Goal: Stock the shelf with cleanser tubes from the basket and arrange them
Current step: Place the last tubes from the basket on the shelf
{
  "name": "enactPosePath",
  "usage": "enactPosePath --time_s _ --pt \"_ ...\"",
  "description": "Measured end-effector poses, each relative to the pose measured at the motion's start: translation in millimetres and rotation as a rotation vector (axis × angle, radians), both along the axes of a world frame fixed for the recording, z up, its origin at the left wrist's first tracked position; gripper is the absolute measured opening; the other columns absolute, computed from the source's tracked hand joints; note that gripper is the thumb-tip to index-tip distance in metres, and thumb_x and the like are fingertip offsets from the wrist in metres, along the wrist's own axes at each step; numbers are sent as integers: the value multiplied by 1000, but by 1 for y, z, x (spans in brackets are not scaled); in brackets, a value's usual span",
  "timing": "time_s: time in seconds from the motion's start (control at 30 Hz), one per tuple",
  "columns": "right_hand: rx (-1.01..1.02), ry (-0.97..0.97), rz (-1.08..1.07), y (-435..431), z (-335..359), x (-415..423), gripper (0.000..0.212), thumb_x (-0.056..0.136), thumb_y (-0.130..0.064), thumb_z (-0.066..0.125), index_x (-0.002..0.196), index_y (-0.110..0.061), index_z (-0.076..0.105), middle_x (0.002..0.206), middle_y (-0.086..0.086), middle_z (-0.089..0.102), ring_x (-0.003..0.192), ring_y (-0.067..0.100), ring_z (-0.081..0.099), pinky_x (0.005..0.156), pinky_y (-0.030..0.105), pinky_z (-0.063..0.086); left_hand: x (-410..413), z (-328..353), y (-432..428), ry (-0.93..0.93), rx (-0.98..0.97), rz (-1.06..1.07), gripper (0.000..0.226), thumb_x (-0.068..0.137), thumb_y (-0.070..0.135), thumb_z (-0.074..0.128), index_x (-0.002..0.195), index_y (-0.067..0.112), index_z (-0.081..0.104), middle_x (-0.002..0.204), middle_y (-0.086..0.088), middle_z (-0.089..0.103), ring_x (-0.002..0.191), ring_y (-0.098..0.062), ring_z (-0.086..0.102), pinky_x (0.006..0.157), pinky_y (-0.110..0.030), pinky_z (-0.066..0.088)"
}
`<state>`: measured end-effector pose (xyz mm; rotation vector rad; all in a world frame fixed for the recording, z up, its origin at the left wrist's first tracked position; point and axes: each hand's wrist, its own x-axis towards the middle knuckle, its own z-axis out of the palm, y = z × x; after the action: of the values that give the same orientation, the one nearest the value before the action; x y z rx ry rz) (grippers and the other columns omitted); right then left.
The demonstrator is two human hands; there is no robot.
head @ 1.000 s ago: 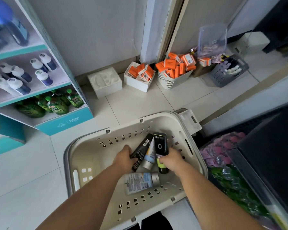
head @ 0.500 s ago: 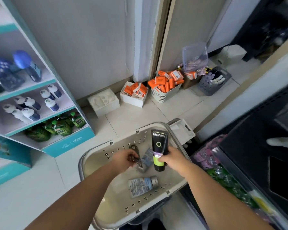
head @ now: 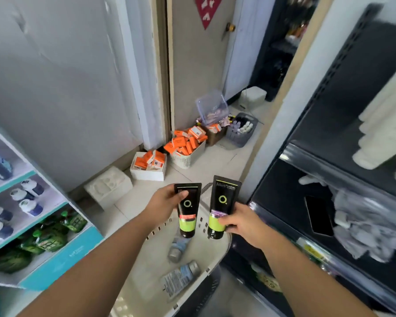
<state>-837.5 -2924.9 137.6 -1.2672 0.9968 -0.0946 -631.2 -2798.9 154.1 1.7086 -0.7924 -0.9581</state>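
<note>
**Hands and held items**

- The left hand grips a black cleanser tube with an orange band and a lime-green lower section. It holds the tube near the crimped top end: the thumb is pressed on the front face and the fingers are curled behind it.
- The right hand grips a black cleanser tube with a purple band and a lime-green lower section. It holds the lower half, with the thumb across the green section and the fingers wrapped round the back.
- Both tubes are held nearly upright, cap end down and crimped end up. They are side by side but apart, in the air above the basket.

**Basket**

- The cream perforated plastic basket sits below the hands.
- Two grey-blue tubes lie inside it. One tilted tube is directly under the left-hand tube; the view does not show clearly whether the two touch. One tube with a printed label lies nearer the camera.

**Surroundings**

- Right: a dark metal shelf unit. A black phone lies flat on one of its levels, beside crumpled clear wrapping.
- Left: a teal-edged display stand holds white-and-blue bottles above green pouches.
- Far end of the white tiled floor: orange cartons fill a white woven tub and a white box.
</note>
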Motion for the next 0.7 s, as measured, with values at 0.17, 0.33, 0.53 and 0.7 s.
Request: enactPosePath --time_s 0.17,0.33,0.53,0.7 --pt "-63 -81 -132 -13 47 -60 39 79 11 66 113 -8 62 106 13 73 97 32 70 78 40 59 -53 56 -48 116 -164 -108 13 96 12 55 105 15 65 83 6 73 71 -5 69 57 -21 56" --pt "-101 -162 -256 -27 76 -138 41 78 13 66 114 -7 60 110 22 68 96 42 68 89 62 50 -122 94 -89 172 -217 -267 17 96 12 55 111 11 64 90 1 73 74 -8 71 59 -25 57" --pt "-141 -193 -420 -19 109 -251 40 80 17 62 110 -10 59 107 20 69 96 37 69 85 51 56 -235 119 -118 152 -277 -425 16 97 9 53 108 9 65 89 2 73 78 -10 70 68 -29 59" --pt "-203 -222 -505 0 124 -363 42 80 19 61 111 -9 59 108 20 69 96 37 68 85 50 56 -351 129 -127 135 -328 -517 14 95 14 57 103 19 68 96 3 75 90 -12 70 82 -36 57"
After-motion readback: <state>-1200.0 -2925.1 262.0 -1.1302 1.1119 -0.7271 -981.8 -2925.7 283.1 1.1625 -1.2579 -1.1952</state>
